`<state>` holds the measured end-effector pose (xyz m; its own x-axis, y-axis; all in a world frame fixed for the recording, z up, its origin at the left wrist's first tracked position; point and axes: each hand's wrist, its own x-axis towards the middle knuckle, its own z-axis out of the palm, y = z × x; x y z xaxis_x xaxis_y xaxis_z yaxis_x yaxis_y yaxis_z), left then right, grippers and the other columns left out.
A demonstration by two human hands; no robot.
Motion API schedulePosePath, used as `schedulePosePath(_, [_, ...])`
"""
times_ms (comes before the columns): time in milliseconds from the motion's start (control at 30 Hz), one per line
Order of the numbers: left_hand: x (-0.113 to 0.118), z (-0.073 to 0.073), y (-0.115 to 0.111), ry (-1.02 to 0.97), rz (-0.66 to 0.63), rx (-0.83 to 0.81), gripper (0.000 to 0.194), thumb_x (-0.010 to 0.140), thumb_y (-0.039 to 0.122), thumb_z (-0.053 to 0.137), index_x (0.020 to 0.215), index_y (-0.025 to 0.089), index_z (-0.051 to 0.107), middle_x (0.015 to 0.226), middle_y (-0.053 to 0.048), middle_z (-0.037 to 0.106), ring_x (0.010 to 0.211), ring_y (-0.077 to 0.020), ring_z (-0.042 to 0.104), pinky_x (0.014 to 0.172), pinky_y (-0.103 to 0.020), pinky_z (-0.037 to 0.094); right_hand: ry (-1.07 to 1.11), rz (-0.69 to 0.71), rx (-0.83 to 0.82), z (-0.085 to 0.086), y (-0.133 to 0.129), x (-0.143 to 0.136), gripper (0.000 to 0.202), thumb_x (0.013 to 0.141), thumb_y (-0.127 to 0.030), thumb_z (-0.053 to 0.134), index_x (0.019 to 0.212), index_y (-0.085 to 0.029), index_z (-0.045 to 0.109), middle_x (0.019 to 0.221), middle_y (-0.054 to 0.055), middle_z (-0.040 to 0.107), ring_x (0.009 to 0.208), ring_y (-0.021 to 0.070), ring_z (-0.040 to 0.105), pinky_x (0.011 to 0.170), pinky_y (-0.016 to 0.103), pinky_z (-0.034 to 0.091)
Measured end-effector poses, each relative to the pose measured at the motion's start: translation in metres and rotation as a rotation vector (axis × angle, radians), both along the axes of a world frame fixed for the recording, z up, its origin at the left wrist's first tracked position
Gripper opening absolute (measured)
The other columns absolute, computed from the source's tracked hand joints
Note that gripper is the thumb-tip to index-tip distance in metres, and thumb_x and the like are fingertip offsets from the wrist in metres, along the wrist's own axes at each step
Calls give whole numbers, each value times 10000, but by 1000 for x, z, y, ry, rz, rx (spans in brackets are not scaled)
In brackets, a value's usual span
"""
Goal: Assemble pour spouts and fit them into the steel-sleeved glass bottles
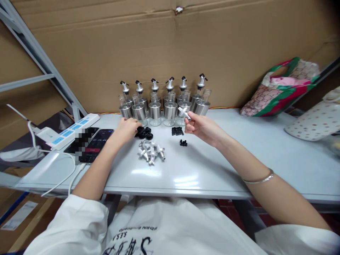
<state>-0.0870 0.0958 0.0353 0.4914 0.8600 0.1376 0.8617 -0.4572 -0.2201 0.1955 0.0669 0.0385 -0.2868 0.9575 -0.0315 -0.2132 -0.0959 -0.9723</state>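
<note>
Between the fingertips of my right hand [199, 128] is a silver spout part [183, 112], held above the table in front of the bottles. My left hand [126, 129] reaches to the left edge of a pile of black stoppers [145, 133]; its fingertips are bent down, and whatever they pinch is hidden. More silver spout parts [151, 152] lie heaped nearer the front. Thin black levers [177, 131] lie in a row, with small black caps [183, 143] just below them. Open glass-and-steel bottles [170, 110] stand in a row, and bottles with fitted spouts [201, 85] stand behind.
At the left lie a power strip [75, 130], two phones [98, 143] and white cables [69, 170]. A patterned bag [281, 90] and a dotted white object [313, 118] are at the right. Cardboard [170, 46] rises behind the table [212, 180].
</note>
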Motion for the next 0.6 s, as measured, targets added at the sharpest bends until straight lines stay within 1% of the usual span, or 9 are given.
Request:
schedulePosePath(267, [9,0,-5,41,24,-32,364,801,55,406,1042,175,652,985,-92,600,931,-232,579,804,-352,377,-9,-45,33,-1,0,0,348,823,-488,601,692,-169,551,510,-50,436,501,83,382,580,226,352])
schedulePosePath(333, [11,0,-7,38,29,-35,371,806,89,405,1082,166,642,991,-96,592,925,-233,582,809,-358,386,-24,-42,38,-1,-1,-1,352,820,-491,602,691,-167,547,500,-47,451,502,84,390,581,226,349])
schedulePosePath(500, [14,1,-11,12,59,-40,361,845,244,412,1125,169,627,979,-94,581,940,-249,585,816,-374,404,-95,-47,76,0,-3,-4,393,782,-546,613,699,-169,540,478,-43,473,513,93,405,586,233,347])
schedulePosePath(600, [15,1,-12,-5,68,-74,382,862,258,384,1169,187,601,1005,-91,578,957,-246,587,799,-358,419,-180,-44,130,0,-4,-6,425,760,-587,604,703,-171,539,468,-42,472,525,101,411,597,243,358])
